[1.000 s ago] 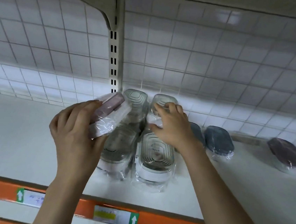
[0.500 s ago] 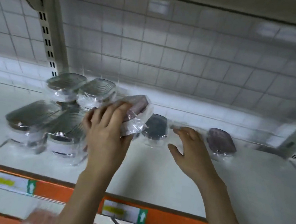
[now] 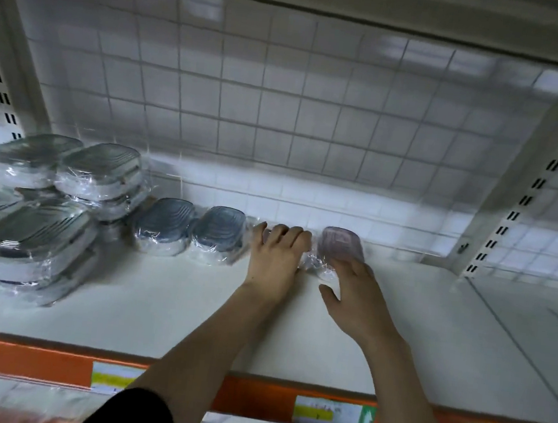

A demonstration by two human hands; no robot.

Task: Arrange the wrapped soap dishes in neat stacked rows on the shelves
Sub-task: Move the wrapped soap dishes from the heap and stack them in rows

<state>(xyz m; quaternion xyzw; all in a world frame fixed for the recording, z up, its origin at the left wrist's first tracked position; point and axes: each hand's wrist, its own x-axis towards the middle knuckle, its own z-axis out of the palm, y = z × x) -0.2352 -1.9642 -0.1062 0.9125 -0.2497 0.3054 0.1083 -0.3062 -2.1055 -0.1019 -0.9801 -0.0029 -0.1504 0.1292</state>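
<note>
Nearest to the camera, the orange front edge of the shelf [image 3: 251, 398] carries several price labels [image 3: 327, 413] with yellow bars and green arrows. Two bare forearms reach over this edge, and a dark sleeve [image 3: 132, 414] shows at the bottom on the left arm.

Farther in, on the white shelf surface, the left hand [image 3: 274, 257] lies with its fingers curled over a wrapped soap dish that is almost fully hidden under it; only a little clear wrap shows beside the hand, so its colour cannot be told. The right hand [image 3: 353, 296] is just beside it, with the fingers relaxed and spread, and the fingertips touch the front of a wrapped mauve soap dish [image 3: 341, 245] without closing around it.

To the left of the left hand, two wrapped grey-blue soap dishes [image 3: 162, 225] stand side by side in a row. At the far left, wrapped grey soap dishes [image 3: 40, 238] are piled in stacks, the front stacks leaning a little.

Behind all of this is the white wire grid back panel [image 3: 281, 115], with slotted uprights [image 3: 519, 209] at both sides.
</note>
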